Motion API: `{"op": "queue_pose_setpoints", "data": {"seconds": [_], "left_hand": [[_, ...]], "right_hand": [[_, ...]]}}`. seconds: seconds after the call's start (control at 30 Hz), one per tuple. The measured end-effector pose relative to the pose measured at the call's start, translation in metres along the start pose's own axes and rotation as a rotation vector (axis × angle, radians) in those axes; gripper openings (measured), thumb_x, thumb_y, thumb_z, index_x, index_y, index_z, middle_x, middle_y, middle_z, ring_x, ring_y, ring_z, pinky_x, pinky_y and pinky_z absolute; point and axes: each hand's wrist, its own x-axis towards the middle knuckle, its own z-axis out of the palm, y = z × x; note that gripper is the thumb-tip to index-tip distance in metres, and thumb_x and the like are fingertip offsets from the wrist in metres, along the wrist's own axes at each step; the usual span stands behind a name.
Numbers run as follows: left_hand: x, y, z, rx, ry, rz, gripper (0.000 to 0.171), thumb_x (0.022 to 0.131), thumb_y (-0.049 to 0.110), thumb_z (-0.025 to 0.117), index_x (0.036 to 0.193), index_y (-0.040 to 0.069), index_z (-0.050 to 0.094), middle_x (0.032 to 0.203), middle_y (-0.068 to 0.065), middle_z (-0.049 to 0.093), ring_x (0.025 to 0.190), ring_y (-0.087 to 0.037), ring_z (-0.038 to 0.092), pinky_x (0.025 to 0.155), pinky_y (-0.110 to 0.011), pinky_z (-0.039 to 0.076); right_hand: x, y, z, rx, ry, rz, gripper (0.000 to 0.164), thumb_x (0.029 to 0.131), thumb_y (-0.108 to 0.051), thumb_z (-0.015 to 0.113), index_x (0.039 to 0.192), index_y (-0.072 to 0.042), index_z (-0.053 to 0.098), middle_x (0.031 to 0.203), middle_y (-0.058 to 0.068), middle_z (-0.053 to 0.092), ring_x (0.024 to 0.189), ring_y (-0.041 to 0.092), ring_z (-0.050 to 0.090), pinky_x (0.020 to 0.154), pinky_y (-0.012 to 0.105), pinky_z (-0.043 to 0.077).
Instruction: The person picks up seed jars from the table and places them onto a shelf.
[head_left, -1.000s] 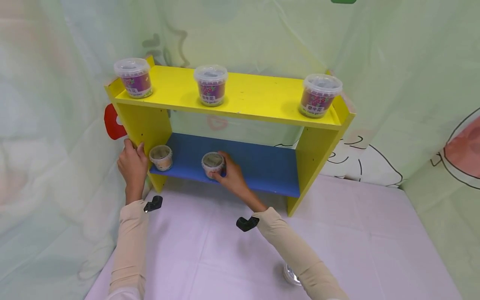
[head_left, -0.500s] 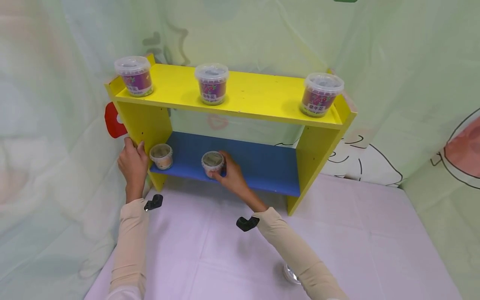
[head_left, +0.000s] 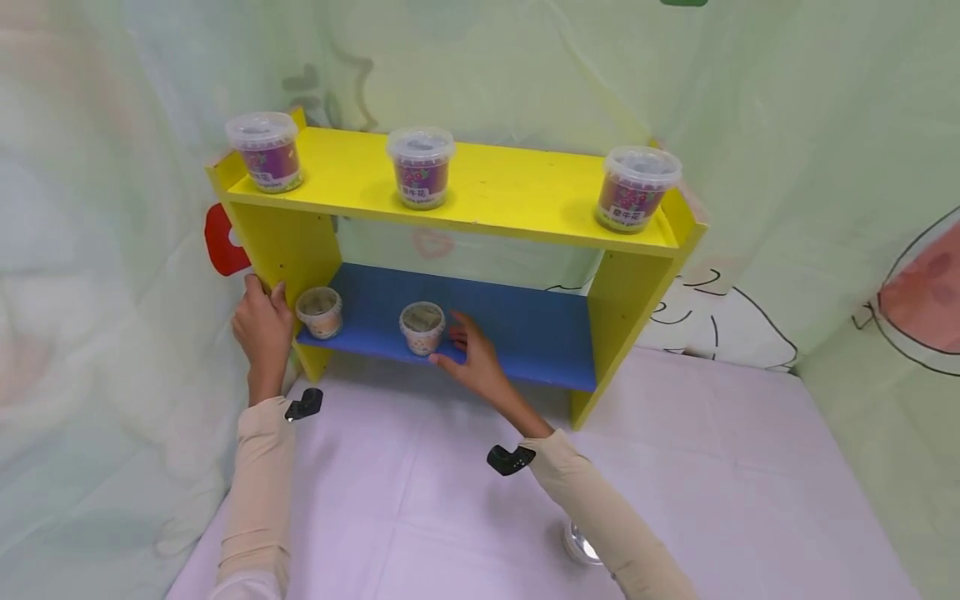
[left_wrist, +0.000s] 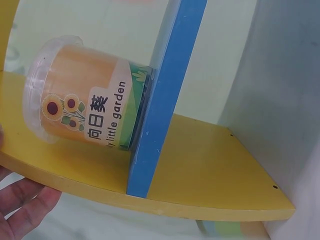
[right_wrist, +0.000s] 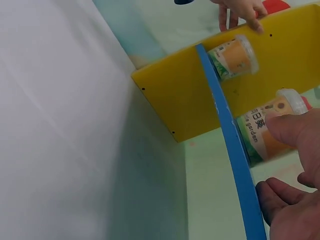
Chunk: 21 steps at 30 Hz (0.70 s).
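Note:
In the head view my left hand point(head_left: 264, 321) holds the front edge of the shelf unit's left yellow side panel point(head_left: 288, 262). Beside it on the blue lower shelf point(head_left: 517, 329) stands a lidded clear plastic tub point(head_left: 320, 313); the left wrist view shows its orange sunflower label. A similar tub point(head_left: 422, 328) stands upright near the middle of that shelf. My right hand point(head_left: 477, 360) is just right of this second tub, with thumb and fingers spread apart and nothing held. In the right wrist view the thumb point(right_wrist: 287, 129) overlaps the tub.
Three lidded tubs with purple labels stand on the yellow top shelf point(head_left: 510, 187): left point(head_left: 266, 158), middle point(head_left: 421, 171) and right point(head_left: 636, 190). Another clear container point(head_left: 581, 546) lies on the pale tablecloth point(head_left: 720, 467), partly behind the right sleeve. Printed cloth hangs around.
My right hand has let go of the middle tub and moved slightly to the right, its fingers spreading. The tub stays on the blue shelf. My left hand keeps its place on the side panel.

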Motion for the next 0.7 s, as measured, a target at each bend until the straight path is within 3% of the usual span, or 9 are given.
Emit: {"op": "queue_pose_setpoints", "data": {"seconds": [0.2, 0.43, 0.7], "left_hand": [[0.001, 0.001, 0.0, -0.01, -0.002, -0.012, 0.042, 0.103, 0.035, 0.046, 0.122, -0.003, 0.048, 0.103, -0.026, 0.063, 0.092, -0.044, 0.059, 0.086, -0.052, 0.051], [0.002, 0.001, -0.003, -0.02, -0.011, -0.01, 0.045, 0.103, 0.038, 0.044, 0.122, -0.002, 0.048, 0.102, -0.026, 0.063, 0.093, -0.044, 0.06, 0.086, -0.052, 0.052], [0.0, 0.002, -0.003, -0.014, -0.013, -0.016, 0.046, 0.103, 0.038, 0.044, 0.123, -0.003, 0.048, 0.102, -0.026, 0.063, 0.089, -0.044, 0.059, 0.083, -0.052, 0.05]], "right_hand": [[-0.017, 0.002, -0.015, -0.031, -0.01, -0.063, 0.069, 0.086, -0.005, 0.072, 0.141, 0.012, 0.035, 0.128, 0.033, 0.055, 0.121, 0.043, 0.055, 0.104, 0.048, 0.046], [-0.036, 0.005, -0.028, -0.08, -0.049, -0.142, 0.056, 0.089, -0.007, 0.069, 0.136, 0.011, 0.045, 0.134, 0.029, 0.054, 0.123, 0.039, 0.055, 0.104, 0.048, 0.046], [-0.057, 0.014, -0.043, -0.062, -0.007, -0.238, 0.04, 0.088, -0.001, 0.069, 0.124, 0.01, 0.057, 0.125, 0.026, 0.061, 0.119, 0.038, 0.058, 0.1, 0.049, 0.048]]}}
